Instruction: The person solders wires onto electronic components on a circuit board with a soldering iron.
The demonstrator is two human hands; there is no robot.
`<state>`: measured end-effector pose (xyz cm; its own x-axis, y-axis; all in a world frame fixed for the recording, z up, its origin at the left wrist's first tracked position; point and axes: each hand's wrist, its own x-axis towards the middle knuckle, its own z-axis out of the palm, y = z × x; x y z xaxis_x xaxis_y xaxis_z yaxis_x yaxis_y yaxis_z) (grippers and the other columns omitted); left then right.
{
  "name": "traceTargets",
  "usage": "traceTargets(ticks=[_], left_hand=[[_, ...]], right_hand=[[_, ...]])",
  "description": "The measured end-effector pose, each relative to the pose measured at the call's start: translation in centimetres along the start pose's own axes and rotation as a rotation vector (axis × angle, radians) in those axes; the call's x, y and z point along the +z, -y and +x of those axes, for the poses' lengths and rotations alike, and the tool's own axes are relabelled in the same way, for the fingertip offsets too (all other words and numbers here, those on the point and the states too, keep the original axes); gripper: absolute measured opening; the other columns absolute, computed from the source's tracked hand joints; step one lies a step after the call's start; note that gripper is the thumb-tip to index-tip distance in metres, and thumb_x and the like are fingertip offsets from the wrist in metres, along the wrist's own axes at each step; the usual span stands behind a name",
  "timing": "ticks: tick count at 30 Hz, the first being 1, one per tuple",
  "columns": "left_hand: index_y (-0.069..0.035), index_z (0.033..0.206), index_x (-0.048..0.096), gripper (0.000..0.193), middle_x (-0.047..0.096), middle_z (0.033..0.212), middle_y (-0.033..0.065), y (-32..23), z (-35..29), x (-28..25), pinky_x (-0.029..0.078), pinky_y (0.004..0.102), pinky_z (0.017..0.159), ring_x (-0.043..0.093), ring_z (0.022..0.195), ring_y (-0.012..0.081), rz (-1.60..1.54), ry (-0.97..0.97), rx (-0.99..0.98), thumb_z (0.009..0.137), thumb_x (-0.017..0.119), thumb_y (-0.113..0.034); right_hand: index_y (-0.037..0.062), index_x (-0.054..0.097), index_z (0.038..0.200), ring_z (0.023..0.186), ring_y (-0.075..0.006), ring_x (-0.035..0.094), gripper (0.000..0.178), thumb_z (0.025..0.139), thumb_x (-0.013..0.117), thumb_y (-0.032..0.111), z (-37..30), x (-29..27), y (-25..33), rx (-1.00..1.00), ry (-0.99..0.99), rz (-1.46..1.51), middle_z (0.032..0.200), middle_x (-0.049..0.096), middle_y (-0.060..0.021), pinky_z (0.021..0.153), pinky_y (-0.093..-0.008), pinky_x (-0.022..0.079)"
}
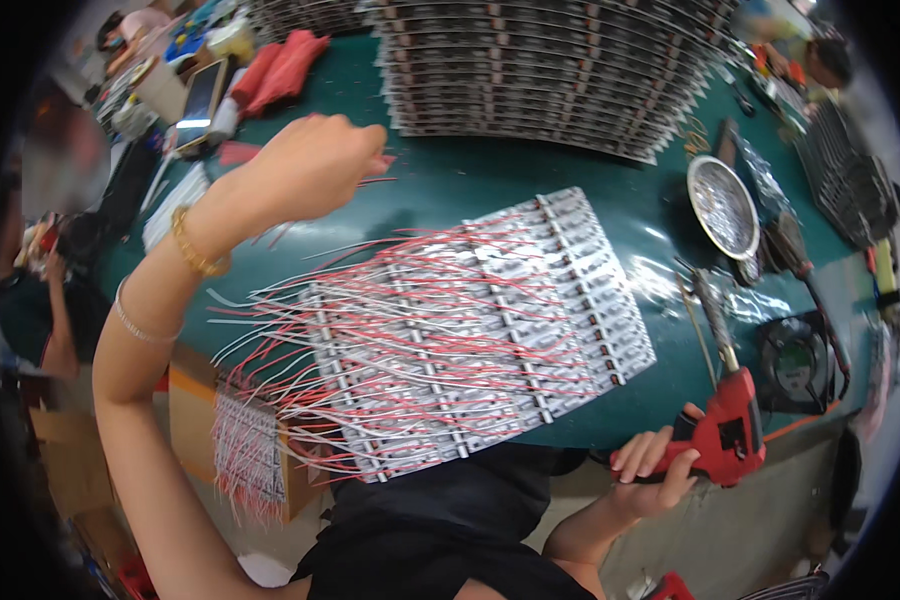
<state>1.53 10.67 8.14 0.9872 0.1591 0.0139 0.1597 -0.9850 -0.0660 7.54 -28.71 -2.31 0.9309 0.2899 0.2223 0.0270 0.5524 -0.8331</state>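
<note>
My left hand [320, 165] is raised over the far left of the green table, its fingers closed. Short red and white wires [375, 181] stick out from under it on both sides. Held by its handle, a red soldering gun [735, 435] is in my right hand [655, 465] at the table's near right edge. Its metal barrel points away from me, with the tip beside a metal bowl [722, 208]. Between my hands lies a silvery panel of small circuit boards [595, 265]. Many loose red and white wires [260, 335] trail off its left side.
A tall stack of similar panels [540, 75] stands at the back. A phone [203, 100] and red cloth [285, 72] lie back left. At right are a black square fan-like device [798, 365] and black racks [845, 175]. Other people sit around the table. A wired panel [250, 450] hangs by a cardboard box.
</note>
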Motion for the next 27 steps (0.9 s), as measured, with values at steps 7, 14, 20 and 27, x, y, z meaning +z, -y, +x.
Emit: traceTargets(ticks=[7, 14, 20, 27], left_hand=[[-0.002, 0.089, 0.049, 0.016, 0.06, 0.076, 0.0197, -4.9, 1.3, 4.2, 0.043, 0.0455, 0.059, 0.057, 0.07, 0.0384, -0.521, -0.111, -0.014, 0.089, 0.051, -0.018], [-0.003, 0.09, 0.052, 0.009, 0.058, 0.077, 0.0161, -10.9, 1.3, 5.4, 0.044, 0.0391, 0.055, 0.057, 0.066, 0.0351, -0.737, -0.34, 0.164, 0.087, 0.053, -0.01], [-0.006, 0.089, 0.049, 0.01, 0.057, 0.08, 0.0108, -12.1, -0.1, 7.2, 0.044, 0.0417, 0.049, 0.058, 0.059, 0.0323, -0.631, -0.306, 0.318, 0.085, 0.054, -0.014], [-0.005, 0.084, 0.046, 0.013, 0.055, 0.078, 0.009, -12.5, 0.0, 7.2, 0.042, 0.0399, 0.043, 0.058, 0.054, 0.028, -0.619, -0.298, 0.327, 0.083, 0.055, -0.013]], right_hand=[[-0.0075, 0.034, 0.122, 0.033, -0.0143, 0.038, 0.045, 0.093, 0.044, 0.026, 0.5, 0.7, 1.4, 0.122, -0.083, 0.073, 0.047, 0.037, -0.0031, 0.034, -0.0288, 0.038], [-0.0099, 0.036, 0.122, 0.034, -0.0106, 0.038, 0.039, 0.093, 0.045, 0.015, 3.3, 1.5, 4.9, -0.328, -0.08, -0.481, 0.048, 0.038, -0.0027, 0.036, -0.0245, 0.038], [-0.0003, 0.052, 0.083, 0.033, -0.0102, 0.04, 0.015, 0.085, 0.06, 0.012, 10.7, 1.3, 4.8, -0.087, -0.361, -0.963, 0.048, 0.042, -0.0017, 0.034, -0.024, 0.033], [0.0023, 0.05, 0.079, 0.034, -0.0099, 0.041, 0.016, 0.084, 0.061, 0.012, 11.0, 2.1, 5.5, -0.105, -0.315, -0.744, 0.049, 0.043, -0.0011, 0.034, -0.0238, 0.033]])
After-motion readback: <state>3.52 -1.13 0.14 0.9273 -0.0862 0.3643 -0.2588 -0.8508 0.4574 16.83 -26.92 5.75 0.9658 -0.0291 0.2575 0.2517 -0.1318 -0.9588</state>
